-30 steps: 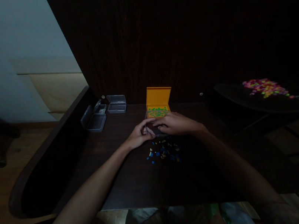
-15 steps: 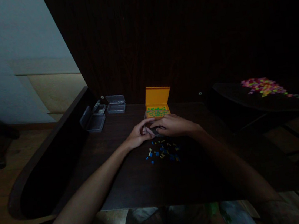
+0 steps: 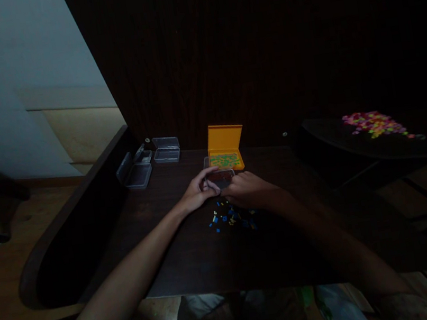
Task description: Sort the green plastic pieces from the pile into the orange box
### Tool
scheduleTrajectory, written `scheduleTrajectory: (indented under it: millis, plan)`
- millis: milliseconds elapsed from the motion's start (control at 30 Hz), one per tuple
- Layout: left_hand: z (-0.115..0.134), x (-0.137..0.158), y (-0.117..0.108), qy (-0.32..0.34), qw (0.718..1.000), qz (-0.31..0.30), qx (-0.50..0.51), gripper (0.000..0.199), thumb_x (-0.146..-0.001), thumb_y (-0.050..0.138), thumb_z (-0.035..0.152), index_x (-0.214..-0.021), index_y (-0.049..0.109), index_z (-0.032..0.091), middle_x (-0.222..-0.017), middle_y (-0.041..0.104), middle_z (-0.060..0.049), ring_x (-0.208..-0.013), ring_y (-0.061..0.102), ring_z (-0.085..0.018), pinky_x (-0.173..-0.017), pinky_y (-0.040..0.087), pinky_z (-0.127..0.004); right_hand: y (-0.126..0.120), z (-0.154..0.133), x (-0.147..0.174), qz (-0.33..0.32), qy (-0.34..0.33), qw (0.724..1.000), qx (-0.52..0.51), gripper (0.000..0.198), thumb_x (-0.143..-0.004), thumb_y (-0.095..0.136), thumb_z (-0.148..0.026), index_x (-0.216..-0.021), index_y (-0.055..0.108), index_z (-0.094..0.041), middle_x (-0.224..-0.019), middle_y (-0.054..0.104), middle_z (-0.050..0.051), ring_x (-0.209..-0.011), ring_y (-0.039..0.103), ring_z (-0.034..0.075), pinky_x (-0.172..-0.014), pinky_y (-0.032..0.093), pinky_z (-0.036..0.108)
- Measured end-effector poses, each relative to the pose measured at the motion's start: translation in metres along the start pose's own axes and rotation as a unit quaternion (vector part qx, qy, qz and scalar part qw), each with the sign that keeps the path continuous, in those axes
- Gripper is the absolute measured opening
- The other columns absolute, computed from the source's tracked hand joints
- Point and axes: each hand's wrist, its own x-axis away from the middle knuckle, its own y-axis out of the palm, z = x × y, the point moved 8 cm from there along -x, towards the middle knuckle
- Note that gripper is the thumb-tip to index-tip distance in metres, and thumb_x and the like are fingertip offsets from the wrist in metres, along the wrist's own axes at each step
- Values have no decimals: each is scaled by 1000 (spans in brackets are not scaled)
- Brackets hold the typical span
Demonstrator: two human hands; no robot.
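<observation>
My left hand (image 3: 198, 191) is curled round the left side of a small clear plastic box (image 3: 224, 175), its thumb and fingers gripping the edge. The box's lid appears raised toward the back, close to an orange case. My right hand (image 3: 247, 188) is at the box's right front corner, its fingers bent inward and closed. Whatever those fingers hold, if anything, is too small and dark to make out. Just below both hands lie scattered small blue and pale yellow pieces (image 3: 231, 221) on the dark table. The open orange case (image 3: 224, 138) behind the box holds many green pieces (image 3: 225, 160).
Open clear boxes (image 3: 139, 175) stand at the back left, with another open clear box (image 3: 167, 156) beside them. A raised wooden side panel (image 3: 79, 201) borders the table's left. On a dark surface at right lies a pile of pink and yellow pieces (image 3: 374, 123).
My right hand has drawn back toward me from over the clear box, so more of its inside shows. My left hand stays on the box.
</observation>
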Motion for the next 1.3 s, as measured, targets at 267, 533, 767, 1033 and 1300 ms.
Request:
scheduleTrajectory:
  millis: [267,533,767,1033,1300]
  plan:
    - [-3,0,-3,-5,1000,12,-1,74,-66,74,15,-135,48,14,-73,66,0,-68,62,-12,-70,45,-23,20,-5,-8,-4,38,999,23,28,-94,47,-29,-105,70,-18,-90,69,14,-90,63,21,-77,42,28]
    - [-4,0,-3,-10,1000,-1,-7,74,-66,73,13,-135,47,14,-74,67,-1,-70,63,-13,-72,46,-25,15,-10,-3,3,6,999,40,27,-95,45,-26,-99,70,-15,-87,69,13,-82,62,18,-71,38,26]
    - [-5,0,-1,-2,1000,-13,-11,75,-67,75,15,-136,45,13,-73,67,-1,-69,63,-13,-73,47,-25,-19,15,10,64,-14,993,-98,21,-90,50,-26,-88,69,-18,-71,64,3,-58,48,11,-57,25,25]
    - [-3,1,3,23,999,-32,-30,71,-70,74,15,-135,46,15,-75,66,-1,-70,63,-13,-71,49,-26,-8,46,-2,112,8,969,-219,13,-84,54,-22,-88,65,-17,-70,59,-1,-59,46,10,-58,28,22]
    - [1,3,5,19,998,-30,-45,72,-69,75,15,-135,46,14,-75,65,-1,-70,63,-12,-69,47,-23,5,37,-12,43,-6,978,-202,15,-86,51,-20,-89,65,-15,-77,61,2,-65,48,11,-60,29,22]
